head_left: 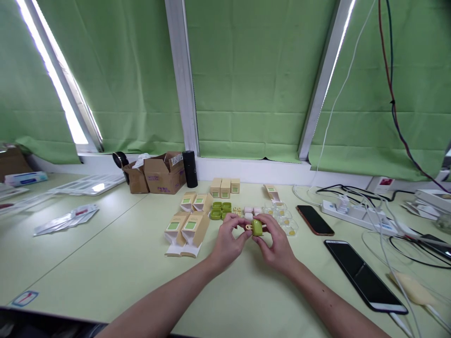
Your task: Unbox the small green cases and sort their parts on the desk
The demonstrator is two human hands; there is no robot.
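Note:
Both my hands meet over the middle of the pale green table (105,244). My left hand (229,241) and my right hand (276,241) pinch a small green case (257,227) between their fingertips; a yellowish piece sticks out on its left side. Just behind lie several more green cases (221,210), small pink and cream pieces (252,211) and clear plastic shells (285,220). To the left lie open tan cardboard boxes (186,227) with green labels.
Three closed tan boxes (225,187) stand near the sill. Brown cartons (164,174) and a black cylinder (190,169) sit at back left. Two phones (314,219) (364,274), a power strip (355,211) and tangled cables lie on the right. Plastic bags (66,219) lie at left.

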